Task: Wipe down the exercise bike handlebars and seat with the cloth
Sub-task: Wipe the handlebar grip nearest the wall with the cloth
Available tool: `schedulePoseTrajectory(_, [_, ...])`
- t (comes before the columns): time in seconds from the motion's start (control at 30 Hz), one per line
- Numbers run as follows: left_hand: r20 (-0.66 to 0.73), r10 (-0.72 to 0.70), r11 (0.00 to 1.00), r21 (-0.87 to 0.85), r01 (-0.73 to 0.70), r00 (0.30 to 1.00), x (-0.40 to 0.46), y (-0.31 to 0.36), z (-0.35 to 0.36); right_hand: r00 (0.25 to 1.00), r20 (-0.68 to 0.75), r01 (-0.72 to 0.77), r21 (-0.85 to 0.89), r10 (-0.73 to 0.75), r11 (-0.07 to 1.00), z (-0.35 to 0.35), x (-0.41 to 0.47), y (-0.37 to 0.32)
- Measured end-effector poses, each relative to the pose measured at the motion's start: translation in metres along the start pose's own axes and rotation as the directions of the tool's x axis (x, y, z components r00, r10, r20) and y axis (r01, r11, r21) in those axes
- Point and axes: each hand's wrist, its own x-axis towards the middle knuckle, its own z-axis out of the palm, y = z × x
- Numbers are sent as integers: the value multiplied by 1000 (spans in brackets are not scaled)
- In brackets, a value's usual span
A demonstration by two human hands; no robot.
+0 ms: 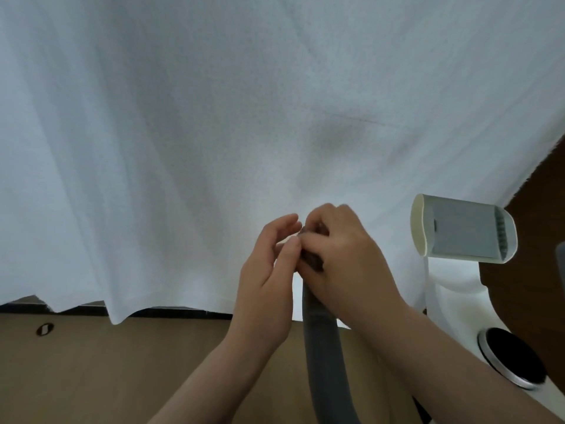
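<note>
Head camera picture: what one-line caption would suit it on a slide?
Both hands, right hand and left hand, meet at the tip of a grey handlebar before a white curtain.

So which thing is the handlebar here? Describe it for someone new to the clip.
Start at the white curtain filling the view. Below its hem, a grey padded bar rises from the bottom edge to both hands. It is the only curved grey tube; the white console sits to its right.

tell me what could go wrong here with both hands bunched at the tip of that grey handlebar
1. The dark cloth is almost buried under the right hand, so it may cover little of the handlebar per pass.
2. The left hand sits open beside the tip, barely steadying anything; the cloth could slip off.
3. The white curtain hangs just behind and could snag.
</note>
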Motion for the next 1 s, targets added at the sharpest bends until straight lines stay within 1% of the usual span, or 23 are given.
schedulePoseTrajectory(0.03, [3, 0, 1000, -3, 0, 1000, -1, 1, 0, 1000, -4, 30, 11, -30, 999, -1, -1, 4])
schedulePoseTrajectory(0.07, [7, 8, 1000, 1, -8, 1000, -2, 2, 2, 999, -29, 22, 38, -21, 999, -1, 4, 9])
schedulePoseTrajectory(0.13, [5, 25, 1000, 13, -25, 1000, -2, 3, 5, 991, -99, -76, 140, 90, 987, -1, 16, 16])
schedulePoseTrajectory(0.2, [-10, 33, 999, 17, -33, 999, -2, 5, 7, 959, -130, -205, 299, 253, 932, 1, 13, 14])
schedulePoseTrajectory(0.23, [-18, 41, 999, 22, -41, 999, -2, 5, 7, 941, -135, -247, 351, 310, 903, 3, 5, 10])
schedulePoseTrajectory(0.27, [-27, 44, 999, 27, -43, 999, -3, 5, 7, 931, -137, -268, 372, 338, 889, 4, -6, 5])
schedulePoseTrajectory(0.33, [-41, 42, 999, 30, -41, 998, -4, 5, 9, 929, -136, -270, 382, 343, 884, 5, -21, 1])
schedulePoseTrajectory(0.4, [-40, 54, 998, 46, -52, 998, -4, 4, 12, 912, -121, -301, 455, 393, 838, 3, -14, 9])
schedulePoseTrajectory(0.43, [-37, 66, 996, 62, -64, 997, -5, 4, 14, 895, -98, -333, 504, 436, 797, 1, -6, 13])
schedulePoseTrajectory(0.5, [-28, 76, 993, 88, -73, 997, -6, 4, 17, 841, -10, -423, 610, 540, 670, -2, 1, 14])
schedulePoseTrajectory(0.63, [-45, 75, 996, 54, -73, 996, -9, 8, 20, 754, 113, -494, 746, 647, 445, -3, -27, 2])
schedulePoseTrajectory(0.73, [-66, 65, 996, 60, -62, 996, -15, 7, 27, 632, 232, -526, 829, 739, 189, -3, -18, 8])
schedulePoseTrajectory(0.77, [-62, 61, 997, 61, -57, 996, -18, 7, 29, 603, 264, -532, 836, 753, 133, -3, -17, 7])
schedulePoseTrajectory(0.8, [-59, 48, 998, 53, -44, 997, -20, 5, 30, 598, 258, -536, 833, 759, 139, -1, -20, 4])
schedulePoseTrajectory(0.87, [-50, 14, 1000, 26, -13, 999, -26, 7, 33, 641, 206, -529, 817, 740, 230, 1, -35, -4])
schedulePoseTrajectory(0.9, [-56, 7, 1000, 21, -5, 998, -27, 8, 35, 660, 196, -521, 815, 725, 254, -2, -39, -6])
schedulePoseTrajectory(0.93, [-70, 15, 999, 36, -12, 997, -28, 8, 38, 666, 192, -518, 814, 721, 262, -5, -38, -3])
schedulePoseTrajectory(1.0, [-97, 42, 995, 89, -33, 994, -29, 7, 42, 657, 203, -520, 819, 726, 242, -6, -24, 10])
